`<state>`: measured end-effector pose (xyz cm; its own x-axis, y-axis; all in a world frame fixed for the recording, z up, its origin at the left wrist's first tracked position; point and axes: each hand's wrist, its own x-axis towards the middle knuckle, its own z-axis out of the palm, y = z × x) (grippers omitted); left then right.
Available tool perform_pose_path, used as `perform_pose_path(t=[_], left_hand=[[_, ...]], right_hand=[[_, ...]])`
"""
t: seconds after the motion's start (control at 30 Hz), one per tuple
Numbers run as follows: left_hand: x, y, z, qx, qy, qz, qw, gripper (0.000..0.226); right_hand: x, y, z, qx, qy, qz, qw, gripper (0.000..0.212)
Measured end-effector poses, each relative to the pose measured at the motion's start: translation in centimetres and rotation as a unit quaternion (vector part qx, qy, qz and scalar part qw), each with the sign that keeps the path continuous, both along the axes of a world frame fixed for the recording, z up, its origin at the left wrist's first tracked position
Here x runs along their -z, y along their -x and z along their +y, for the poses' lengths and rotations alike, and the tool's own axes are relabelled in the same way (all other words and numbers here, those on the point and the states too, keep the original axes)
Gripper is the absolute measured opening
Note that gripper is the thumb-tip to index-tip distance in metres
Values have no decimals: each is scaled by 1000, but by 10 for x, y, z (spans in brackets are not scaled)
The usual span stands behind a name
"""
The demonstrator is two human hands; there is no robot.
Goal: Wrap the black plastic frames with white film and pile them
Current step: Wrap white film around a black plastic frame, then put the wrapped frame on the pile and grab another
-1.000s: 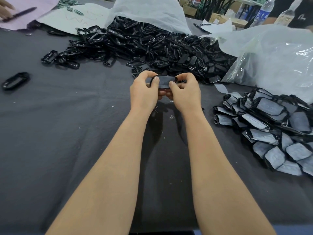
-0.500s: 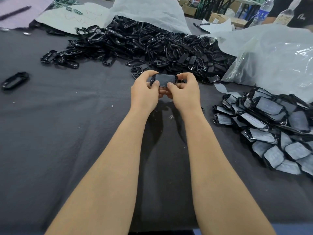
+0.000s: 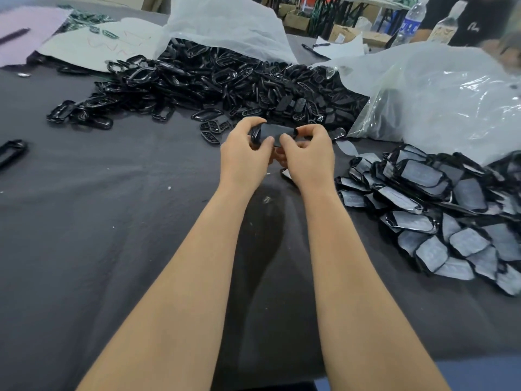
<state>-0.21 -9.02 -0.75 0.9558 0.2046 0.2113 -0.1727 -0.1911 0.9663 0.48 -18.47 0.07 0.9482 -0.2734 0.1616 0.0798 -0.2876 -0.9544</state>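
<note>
One wide dark table (image 3: 112,235) under everything. Heaped far back: a big pile of bare black frames (image 3: 239,83). Stacked at the right: the wrapped frames (image 3: 439,210). Held up between the two piles, with left hand (image 3: 244,156) and right hand (image 3: 308,158) curled tight round its ends: one frame (image 3: 275,131), film (image 3: 279,136) seemingly under the thumbs. Might have wrinkled or slid crooked from uneven pressing.

The hands (image 3: 245,155) have tilted the frame (image 3: 275,133) slightly

Looks like small factory workroom: big heap of black frames (image 3: 225,80) on grey table (image 3: 98,221), plastic bags (image 3: 423,94), cardboard boxes (image 3: 298,19) behind.
</note>
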Motion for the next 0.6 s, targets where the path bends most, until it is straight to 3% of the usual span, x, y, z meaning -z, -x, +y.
perform_pose_path(t=[0.23, 0.37, 0.53, 0.6], left_hand=[[-21, -3, -92, 97, 17, 1, 995, 31], [-24, 4, -150, 97, -76, -26, 992, 16], [-13, 4, -190, 70, -278, -18, 958, 19], [-9, 3, -195, 56, -286, -32, 956, 20]], right_hand=[[-15, 25, -82, 128, 22, -65, 989, 22], [-16, 39, -135, 248, 117, -79, 958, 17], [-6, 48, -172, 290, 227, 13, 930, 19], [-6, 48, -176, 303, 232, 28, 924, 21]])
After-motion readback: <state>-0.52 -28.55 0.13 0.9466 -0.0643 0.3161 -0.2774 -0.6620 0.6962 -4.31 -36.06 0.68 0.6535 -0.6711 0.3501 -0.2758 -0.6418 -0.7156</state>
